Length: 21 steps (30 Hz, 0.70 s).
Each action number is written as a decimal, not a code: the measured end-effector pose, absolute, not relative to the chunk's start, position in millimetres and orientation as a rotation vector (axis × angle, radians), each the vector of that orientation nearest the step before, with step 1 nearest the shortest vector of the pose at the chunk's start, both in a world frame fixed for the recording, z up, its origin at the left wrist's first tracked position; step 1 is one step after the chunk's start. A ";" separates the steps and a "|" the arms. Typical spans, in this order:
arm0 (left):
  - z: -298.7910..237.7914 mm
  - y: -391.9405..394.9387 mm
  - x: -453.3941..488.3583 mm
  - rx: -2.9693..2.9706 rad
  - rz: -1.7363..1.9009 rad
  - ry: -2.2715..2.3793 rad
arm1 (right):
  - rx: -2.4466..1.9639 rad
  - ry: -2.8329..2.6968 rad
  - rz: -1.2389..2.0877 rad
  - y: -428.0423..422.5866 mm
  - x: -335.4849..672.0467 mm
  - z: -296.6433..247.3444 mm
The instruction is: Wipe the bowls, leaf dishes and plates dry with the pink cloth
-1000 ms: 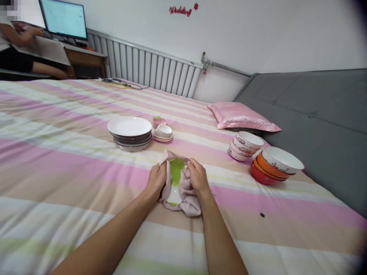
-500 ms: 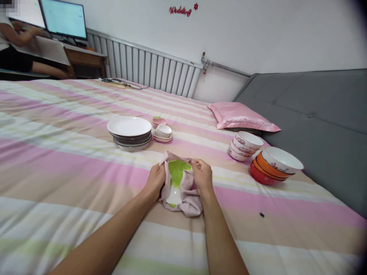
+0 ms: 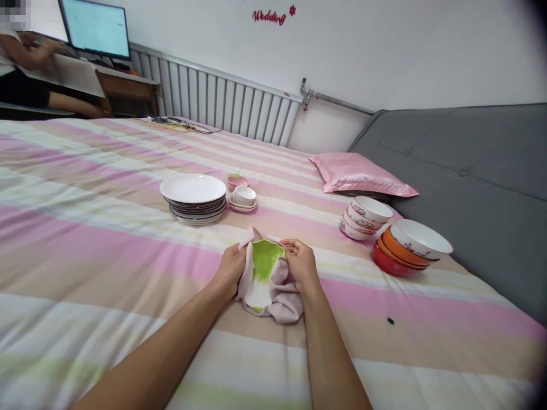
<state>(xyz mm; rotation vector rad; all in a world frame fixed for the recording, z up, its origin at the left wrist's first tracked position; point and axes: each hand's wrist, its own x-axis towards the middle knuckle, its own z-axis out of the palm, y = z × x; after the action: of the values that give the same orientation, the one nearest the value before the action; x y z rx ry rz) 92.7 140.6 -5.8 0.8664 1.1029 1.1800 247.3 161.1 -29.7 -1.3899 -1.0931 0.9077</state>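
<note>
A green and white dish (image 3: 265,259), shaped like a cabbage leaf, lies face up inside a crumpled pale pink cloth (image 3: 287,302) in front of me. My left hand (image 3: 232,266) is closed on the cloth and the dish's left edge, its fingertips hidden by the folds. On the opposite side my right hand (image 3: 301,261) pinches the cloth at the dish's upper right rim. The cloth wraps round the underside and sides of the dish, while its inner face shows.
Beyond my hands stand a stack of plates (image 3: 193,189) and small bowls (image 3: 244,196). To the right are patterned white bowls (image 3: 363,219), larger orange and red bowls (image 3: 405,250) and a pink pillow (image 3: 363,173). A person (image 3: 29,62) sits at a desk, far left.
The dish and cloth have shifted very slightly between my hands, and my right fingers have moved a little on the rim. The stacks stay where they were.
</note>
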 end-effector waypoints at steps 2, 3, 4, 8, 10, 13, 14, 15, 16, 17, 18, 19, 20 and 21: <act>-4.5 139.8 93.3 0.840 1.159 1.086 | -1.377 -1.084 0.901 161.8 247.2 -29.4; -4.5 139.8 93.5 0.829 1.148 1.080 | -1.369 -1.082 0.898 162.0 247.3 -28.8; -4.8 140.0 93.6 0.821 1.139 1.078 | -1.361 -1.079 0.898 162.0 247.7 -27.9; -7.2 141.5 93.5 0.803 1.123 1.072 | -1.347 -1.141 0.746 158.6 250.6 -18.8; -8.5 142.2 93.3 0.807 1.124 1.052 | -1.335 -1.211 0.620 154.6 251.8 -10.6; -10.4 143.5 92.9 0.829 1.113 1.048 | -1.309 -1.366 0.602 146.0 251.4 2.9; -11.0 144.1 92.6 0.834 1.105 1.060 | -1.327 -1.444 0.636 142.9 250.8 6.5; -11.5 144.7 92.3 0.837 1.097 1.077 | -1.350 -1.530 0.682 139.9 250.2 9.2; -11.9 145.3 91.8 0.838 1.090 1.094 | -1.373 -1.617 0.730 137.3 249.7 10.9; -12.1 146.0 91.3 0.839 1.085 1.105 | -1.393 -1.701 0.767 135.0 249.3 11.5; -12.1 146.5 90.8 0.841 1.082 1.115 | -1.405 -1.780 0.789 133.2 249.1 11.1; -11.9 146.9 90.3 0.852 1.084 1.120 | -1.413 -1.851 0.792 132.0 249.1 10.0; -11.5 147.1 89.9 0.876 1.098 1.125 | -1.424 -1.916 0.777 131.1 249.2 8.5; -11.0 147.0 89.6 0.916 1.121 1.134 | -1.448 -1.976 0.753 130.6 249.5 6.9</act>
<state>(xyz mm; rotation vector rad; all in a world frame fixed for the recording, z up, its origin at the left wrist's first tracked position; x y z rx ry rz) 89.6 147.0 -11.0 0.9160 1.1343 1.1211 249.5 130.6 6.9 -1.4481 -1.9760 0.7529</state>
